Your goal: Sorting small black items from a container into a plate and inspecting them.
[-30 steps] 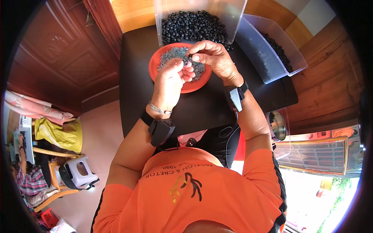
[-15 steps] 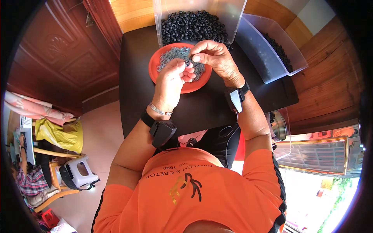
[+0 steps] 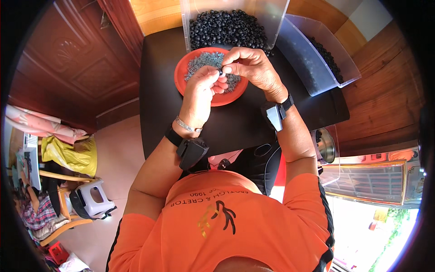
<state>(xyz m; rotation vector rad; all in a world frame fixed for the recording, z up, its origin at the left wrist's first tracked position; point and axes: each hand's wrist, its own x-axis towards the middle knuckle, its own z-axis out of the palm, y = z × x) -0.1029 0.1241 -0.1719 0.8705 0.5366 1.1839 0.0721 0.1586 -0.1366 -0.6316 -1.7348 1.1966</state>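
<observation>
Over a round orange-red dish (image 3: 180, 76) heaped with small grey metal screws (image 3: 205, 60), my two hands meet. Between its thumb and fingers my left hand (image 3: 204, 86) grips a small black ring-shaped part (image 3: 220, 72). My right hand (image 3: 251, 68) comes in from the right, thumb and forefinger pinched together at that part. Whatever lies between the right fingertips is too small to make out. Just behind the dish, a pile of black ring-shaped parts (image 3: 226, 31) spills from a clear plastic bin (image 3: 277, 22).
All this stands on a dark brown table (image 3: 181, 129). At its right side a second clear bin (image 3: 297, 59) holds more black parts. A metal pot (image 3: 325, 147) is beyond the right table edge. On the far left, another person sits near a wooden chair (image 3: 68, 231).
My right fingertips have moved down and closer to the black part, now touching it. The left hand keeps its grip, nearly in place.
</observation>
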